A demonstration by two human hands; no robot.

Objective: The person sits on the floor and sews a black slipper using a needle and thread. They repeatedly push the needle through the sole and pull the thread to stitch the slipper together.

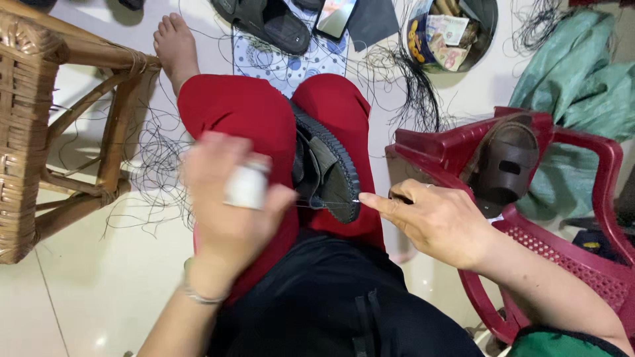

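Note:
A black sandal [329, 173] is wedged sole-up between my knees, which are in red trousers [241, 112]. My left hand [228, 198], blurred by motion, is closed around a small white spool-like thing [247, 186] just left of the sandal. My right hand [433, 218] pinches a thin needle or thread end at the sandal's sole edge; a taut black thread [311, 206] runs between the two hands.
A dark red plastic chair [582, 251] at the right carries a brown sandal [504, 162]. A wicker chair [40, 125] stands at the left. Loose black threads [413, 92], another black sandal [264, 23], a phone [334, 16], a round tin [450, 33] and green cloth [575, 79] lie on the floor.

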